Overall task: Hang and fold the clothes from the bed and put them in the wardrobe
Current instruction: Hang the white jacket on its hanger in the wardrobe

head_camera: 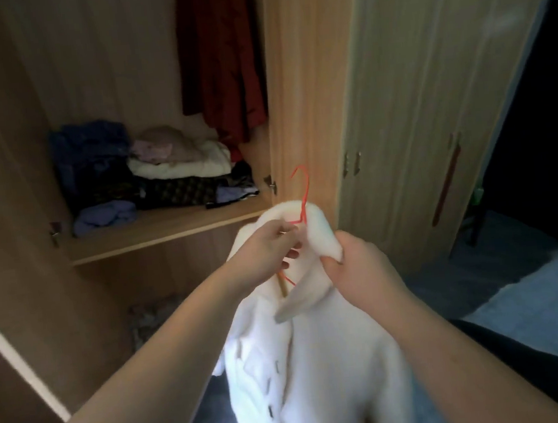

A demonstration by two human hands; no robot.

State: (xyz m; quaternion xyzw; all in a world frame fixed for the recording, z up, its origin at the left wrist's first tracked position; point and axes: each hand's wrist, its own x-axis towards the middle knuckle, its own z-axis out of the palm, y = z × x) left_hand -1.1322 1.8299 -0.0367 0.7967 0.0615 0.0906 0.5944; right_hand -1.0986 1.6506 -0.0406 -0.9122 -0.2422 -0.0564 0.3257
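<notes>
A white fluffy jacket [321, 362] hangs in front of me on a red hanger [303, 188] whose hook sticks up above the collar. My left hand [271, 246] grips the hanger's neck and the collar's left side. My right hand [352, 265] pinches the collar's right side. The open wardrobe [294, 72] stands just behind, with a dark red garment [220, 62] hanging at its upper right.
Several folded clothes [149, 166] are stacked on the wardrobe shelf [169, 229]. The closed wardrobe door [430, 92] with a long handle is on the right. The bed edge [555, 296] lies at lower right. A patterned bundle [151, 321] sits below the shelf.
</notes>
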